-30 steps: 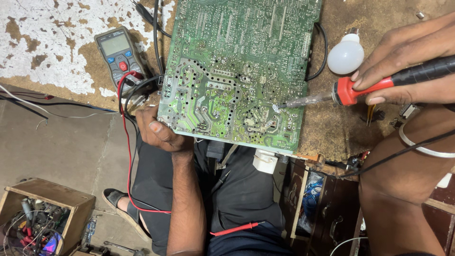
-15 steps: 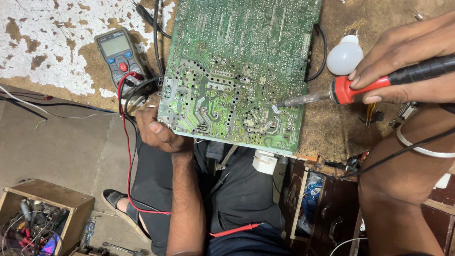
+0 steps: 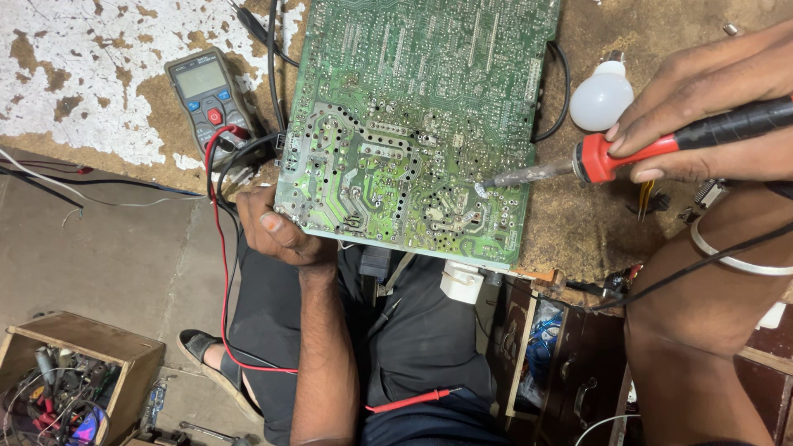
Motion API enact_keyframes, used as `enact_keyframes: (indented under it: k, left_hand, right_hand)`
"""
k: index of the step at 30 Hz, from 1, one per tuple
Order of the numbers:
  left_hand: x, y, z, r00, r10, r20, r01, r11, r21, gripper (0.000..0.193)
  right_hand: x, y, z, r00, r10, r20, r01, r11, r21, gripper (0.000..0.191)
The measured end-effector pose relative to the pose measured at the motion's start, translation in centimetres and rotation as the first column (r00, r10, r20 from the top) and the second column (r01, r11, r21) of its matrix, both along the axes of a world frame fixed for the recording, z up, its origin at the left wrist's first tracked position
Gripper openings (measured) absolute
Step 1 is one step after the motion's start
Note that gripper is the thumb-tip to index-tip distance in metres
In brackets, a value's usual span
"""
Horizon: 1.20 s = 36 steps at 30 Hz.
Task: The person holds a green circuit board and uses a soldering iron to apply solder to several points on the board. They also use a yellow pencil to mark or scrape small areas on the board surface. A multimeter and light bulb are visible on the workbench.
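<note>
A large green circuit board [image 3: 413, 107] lies solder side up on a worn wooden bench. My left hand [image 3: 277, 230] grips its near left corner, thumb on top. My right hand [image 3: 710, 103] holds a soldering iron [image 3: 652, 144] with a red and black handle. The iron's metal tip touches a solder joint near the board's lower right area. A metal bangle [image 3: 735, 258] circles my right wrist.
A grey multimeter [image 3: 211, 92] with red and black leads lies left of the board. A white bulb [image 3: 601, 97] sits at the right. A wooden box of tools [image 3: 74, 372] stands on the floor. Open drawers [image 3: 545, 339] hang below the bench.
The soldering iron tip has shifted slightly along the board's lower right area. My left hand keeps its hold on the corner.
</note>
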<state>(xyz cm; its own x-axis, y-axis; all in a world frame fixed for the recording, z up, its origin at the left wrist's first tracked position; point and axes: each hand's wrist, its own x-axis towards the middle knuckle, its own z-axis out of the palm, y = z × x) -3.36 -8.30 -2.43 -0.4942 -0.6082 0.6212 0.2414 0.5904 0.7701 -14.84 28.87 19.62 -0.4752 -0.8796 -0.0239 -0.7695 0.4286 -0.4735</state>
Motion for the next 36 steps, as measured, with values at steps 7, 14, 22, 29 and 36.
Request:
enact_keyframes:
  k: [7, 14, 22, 29, 36]
  left_hand:
    - [-0.13, -0.02, 0.10, 1.000, -0.020, -0.011, 0.020, 0.999, -0.037, 0.072]
    - [-0.02, 0.11, 0.23, 1.000, -0.003, 0.009, 0.003, 1.000, -0.014, 0.072]
    - [-0.04, 0.16, -0.01, 1.000, -0.001, 0.012, 0.001, 1.000, -0.011, 0.072]
    - [0.11, 0.25, -0.04, 1.000, -0.010, 0.005, 0.010, 1.000, 0.004, 0.072]
    - [-0.10, 0.24, 0.15, 1.000, -0.013, -0.001, 0.013, 1.000, 0.010, 0.072]
  right_hand:
    - [-0.09, 0.16, 0.22, 1.000, -0.005, 0.000, 0.005, 1.000, -0.007, 0.029]
    - [-0.22, -0.05, 0.12, 1.000, 0.025, 0.009, -0.025, 1.000, -0.005, 0.029]
    - [-0.33, -0.19, -0.07, 0.999, 0.042, 0.010, -0.042, 0.999, 0.008, 0.028]
    - [-0.21, -0.07, 0.20, 1.000, 0.022, 0.016, -0.023, 0.999, 0.033, 0.028]
    - [-0.30, -0.16, 0.34, 1.000, 0.003, 0.017, -0.003, 1.000, 0.026, 0.028]
